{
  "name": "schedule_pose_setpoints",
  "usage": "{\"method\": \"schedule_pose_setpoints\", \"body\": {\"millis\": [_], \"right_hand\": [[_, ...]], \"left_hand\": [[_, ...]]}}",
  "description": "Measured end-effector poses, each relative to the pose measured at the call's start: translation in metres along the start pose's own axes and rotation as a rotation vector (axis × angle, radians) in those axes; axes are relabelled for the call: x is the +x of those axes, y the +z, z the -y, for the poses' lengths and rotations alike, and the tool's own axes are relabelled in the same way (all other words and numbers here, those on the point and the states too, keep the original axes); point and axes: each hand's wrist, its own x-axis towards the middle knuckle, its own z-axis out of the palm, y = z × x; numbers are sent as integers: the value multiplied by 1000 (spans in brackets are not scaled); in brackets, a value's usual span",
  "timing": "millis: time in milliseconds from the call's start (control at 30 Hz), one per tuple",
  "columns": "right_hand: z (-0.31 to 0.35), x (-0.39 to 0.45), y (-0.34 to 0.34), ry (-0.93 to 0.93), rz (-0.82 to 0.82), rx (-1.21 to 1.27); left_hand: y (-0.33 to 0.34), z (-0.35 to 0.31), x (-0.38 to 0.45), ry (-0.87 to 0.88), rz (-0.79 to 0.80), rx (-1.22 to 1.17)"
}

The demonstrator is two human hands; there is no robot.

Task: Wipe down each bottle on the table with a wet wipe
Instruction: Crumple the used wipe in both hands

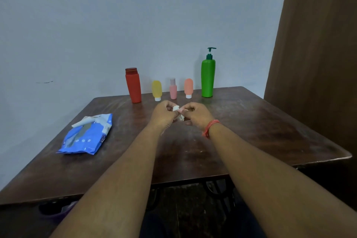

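Several bottles stand in a row at the far edge of the wooden table point(251, 125): a red bottle point(133, 85), a small yellow tube point(156, 90), a small pink bottle point(173, 89), an orange tube point(188, 88) and a tall green pump bottle point(208, 75). My left hand point(164, 115) and my right hand point(195, 115) meet over the table's middle, in front of the row. Both pinch a small crumpled white wet wipe point(178, 113) between their fingers. Most of the wipe is hidden by the fingers.
A blue wet-wipe pack point(87, 137) lies on the table's left side, its flap open and a white wipe sticking out. A brown door or panel point(318, 44) stands at the right. A pale wall runs behind the bottles.
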Motion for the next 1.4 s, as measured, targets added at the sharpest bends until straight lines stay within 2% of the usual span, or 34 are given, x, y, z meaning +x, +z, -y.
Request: {"method": "schedule_pose_setpoints", "body": {"millis": [167,300,367,467,600,700,767,867,1033,1233,1300,1367,1400], "right_hand": [[-11,45,-7,119,-118,151],[-28,94,-9,207,-135,240],[-37,119,-11,207,-78,237],[-37,152,-16,255,83,136],[-10,186,-24,259,140,-8],[4,188,-25,316,108,10],[29,191,-28,368,19,-10],[64,175,-30,418,-38,-7],[105,146,-32,483,-18,-46],[121,125,1,505,54,52],[128,113,19,568,114,228],[137,101,37,671,245,445],[142,97,47,701,304,467]], "left_hand": [[8,9,33,-31,-106,-144],[21,24,82,-121,-201,-254],[29,32,110,-165,-208,-268],[36,30,144,-195,-115,-273],[34,12,174,-292,-114,-227],[34,-3,169,-396,-122,-240],[28,-33,167,-515,-68,-231],[16,-79,148,-583,17,-141],[-7,-117,121,-651,-15,-105],[-42,-126,92,-685,-167,-251],[-61,-123,84,-674,-197,-241],[-85,-120,76,-651,-206,-167],[-98,-120,72,-639,-206,-126]]}}
